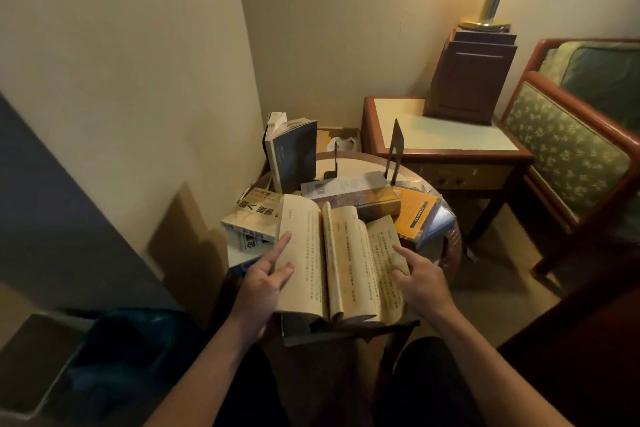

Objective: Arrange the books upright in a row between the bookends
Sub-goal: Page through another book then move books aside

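An open book (pixel 341 263) with yellowed pages lies at the near edge of a small round table (pixel 453 246). My left hand (pixel 265 282) grips its left page edge; my right hand (pixel 420 279) holds its right pages with the forefinger out. Behind it a dark grey book (pixel 294 154) stands upright at the back left. Two thin black bookends stand apart at the back: the left bookend (pixel 335 163) and the taller right bookend (pixel 396 151). Flat books lie between: a white book with black characters (pixel 251 218), a brown book (pixel 367 201), an orange book (pixel 414 213).
A wall runs close on the left. A wooden side table (pixel 446 137) with a dark lamp base (pixel 471 76) stands behind on the right, next to an armchair (pixel 571 149). A cardboard box (pixel 341 137) sits in the corner. My knees are under the round table.
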The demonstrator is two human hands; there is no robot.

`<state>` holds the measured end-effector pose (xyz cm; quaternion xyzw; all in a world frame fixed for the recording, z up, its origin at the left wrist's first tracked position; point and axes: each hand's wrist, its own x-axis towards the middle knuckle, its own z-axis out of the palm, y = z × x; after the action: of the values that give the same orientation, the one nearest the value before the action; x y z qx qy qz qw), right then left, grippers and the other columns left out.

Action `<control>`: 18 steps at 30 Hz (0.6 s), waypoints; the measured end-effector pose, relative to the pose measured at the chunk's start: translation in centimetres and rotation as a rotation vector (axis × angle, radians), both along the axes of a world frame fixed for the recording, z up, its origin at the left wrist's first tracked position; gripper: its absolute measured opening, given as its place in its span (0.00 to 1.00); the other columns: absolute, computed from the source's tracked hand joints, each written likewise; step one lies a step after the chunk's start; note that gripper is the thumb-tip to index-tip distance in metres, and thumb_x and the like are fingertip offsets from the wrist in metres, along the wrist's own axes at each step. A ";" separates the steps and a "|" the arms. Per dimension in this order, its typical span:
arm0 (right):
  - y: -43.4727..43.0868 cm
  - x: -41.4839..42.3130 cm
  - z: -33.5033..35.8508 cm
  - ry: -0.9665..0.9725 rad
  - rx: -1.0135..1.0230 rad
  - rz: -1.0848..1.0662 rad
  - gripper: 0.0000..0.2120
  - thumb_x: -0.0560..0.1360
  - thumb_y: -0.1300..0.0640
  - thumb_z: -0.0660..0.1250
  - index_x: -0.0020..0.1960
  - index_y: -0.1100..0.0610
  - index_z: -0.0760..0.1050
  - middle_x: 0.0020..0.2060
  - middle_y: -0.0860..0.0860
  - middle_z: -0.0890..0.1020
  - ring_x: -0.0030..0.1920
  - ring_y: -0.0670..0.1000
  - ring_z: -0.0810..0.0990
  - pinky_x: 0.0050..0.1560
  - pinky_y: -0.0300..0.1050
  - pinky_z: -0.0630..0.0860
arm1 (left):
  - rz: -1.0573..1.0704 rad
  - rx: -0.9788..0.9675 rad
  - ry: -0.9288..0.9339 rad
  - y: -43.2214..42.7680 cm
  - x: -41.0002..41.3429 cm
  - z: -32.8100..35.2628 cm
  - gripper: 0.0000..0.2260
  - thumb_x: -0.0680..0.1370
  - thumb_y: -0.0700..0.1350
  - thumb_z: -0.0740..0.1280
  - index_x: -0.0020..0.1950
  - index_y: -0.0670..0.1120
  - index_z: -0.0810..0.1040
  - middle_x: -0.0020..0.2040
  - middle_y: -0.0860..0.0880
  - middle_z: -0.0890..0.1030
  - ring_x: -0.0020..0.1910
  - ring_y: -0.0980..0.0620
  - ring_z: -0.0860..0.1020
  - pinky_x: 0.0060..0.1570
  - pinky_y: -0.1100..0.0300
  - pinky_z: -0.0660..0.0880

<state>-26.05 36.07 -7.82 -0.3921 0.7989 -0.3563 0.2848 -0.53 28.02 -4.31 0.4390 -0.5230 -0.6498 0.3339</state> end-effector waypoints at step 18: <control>-0.8 5.1 3.3 0.495 0.124 0.802 0.53 0.68 0.33 0.74 0.79 0.35 0.41 0.77 0.38 0.31 0.78 0.49 0.33 0.76 0.58 0.44 | -0.008 -0.259 -0.360 -1.3 1.2 -2.7 0.28 0.80 0.49 0.67 0.77 0.64 0.61 0.67 0.51 0.72 0.54 0.52 0.80 0.44 0.55 0.83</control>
<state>-20.92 35.30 -4.57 -0.7250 0.6482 -0.0659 0.2235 0.68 26.68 -6.97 0.4990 -0.6551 -0.4897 0.2863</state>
